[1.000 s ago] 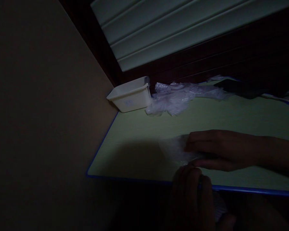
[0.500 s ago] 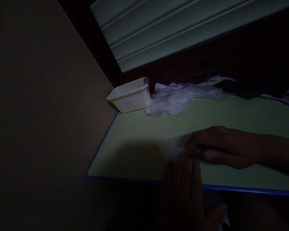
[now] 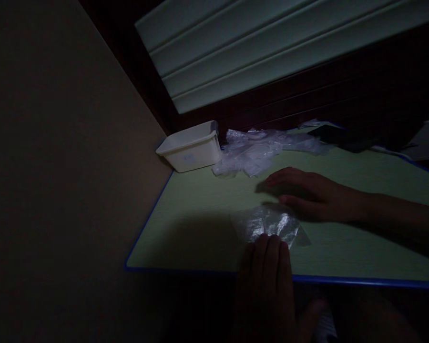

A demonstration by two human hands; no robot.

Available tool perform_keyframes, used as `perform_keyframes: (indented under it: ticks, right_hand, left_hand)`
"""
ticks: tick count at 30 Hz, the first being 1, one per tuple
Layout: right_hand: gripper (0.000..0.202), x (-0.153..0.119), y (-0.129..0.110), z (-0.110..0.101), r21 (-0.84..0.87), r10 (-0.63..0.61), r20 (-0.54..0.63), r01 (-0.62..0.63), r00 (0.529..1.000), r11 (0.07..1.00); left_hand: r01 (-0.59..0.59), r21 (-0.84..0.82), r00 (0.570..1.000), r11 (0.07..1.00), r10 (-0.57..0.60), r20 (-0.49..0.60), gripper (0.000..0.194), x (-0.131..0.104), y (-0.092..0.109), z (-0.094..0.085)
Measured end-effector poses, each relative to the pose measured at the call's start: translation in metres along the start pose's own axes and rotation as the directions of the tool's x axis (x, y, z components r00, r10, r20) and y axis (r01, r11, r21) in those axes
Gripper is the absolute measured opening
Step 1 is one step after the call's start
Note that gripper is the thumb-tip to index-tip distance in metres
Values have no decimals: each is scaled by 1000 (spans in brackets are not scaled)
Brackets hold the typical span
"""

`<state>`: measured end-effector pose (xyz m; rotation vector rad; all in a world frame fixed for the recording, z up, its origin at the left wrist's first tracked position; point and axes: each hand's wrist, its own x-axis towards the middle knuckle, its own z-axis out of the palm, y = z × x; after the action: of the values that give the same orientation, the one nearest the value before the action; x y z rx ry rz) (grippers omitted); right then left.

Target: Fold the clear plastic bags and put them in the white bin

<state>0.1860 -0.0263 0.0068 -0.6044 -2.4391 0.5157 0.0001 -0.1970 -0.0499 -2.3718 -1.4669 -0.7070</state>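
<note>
A clear plastic bag lies flat near the front edge of the green table. The fingertips of my left hand rest on its near side, fingers stretched out side by side and thumb apart. Just beyond the bag on the right, my right hand hovers low over the table with its thumb and fingers apart, holding nothing. Several crumpled clear bags form a pile at the back of the table.
A white plastic bin stands at the back left, against the wall. Behind the bag pile lies a dark item. Blue edging runs along the table's front. A pale object is at the far right.
My right hand has lifted off the bag and moved back, its fingers now apart. More of the bag shows. My left hand stays at its near side.
</note>
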Motion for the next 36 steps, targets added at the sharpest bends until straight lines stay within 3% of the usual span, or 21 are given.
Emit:
perform_keyframes:
  ticks: [3, 8, 22, 28, 36]
  right_hand:
    - [51, -1, 4, 8, -97, -10, 27, 12, 1000, 995]
    - [44, -1, 17, 9, -255, 100, -23, -102, 995, 962]
    - [49, -3, 26, 0, -245, 44, 36, -34, 998, 969]
    - [46, -1, 20, -5, -206, 12, 5, -11, 1000, 978]
    - [57, -7, 19, 1, -190, -37, 146, 65, 989, 980]
  left_hand:
    - [4, -2, 1000, 1000, -4, -8, 70, 0, 0, -1]
    - [3, -6, 1000, 1000, -3, -14, 70, 0, -1, -1]
    - [10, -13, 1000, 1000, -10, -23, 64, 1, 1, -1]
    - [11, -28, 999, 1000, -11, -32, 62, 2, 1, -1]
    - [18, -20, 1000, 1000, -18, -9, 63, 1, 1, 1]
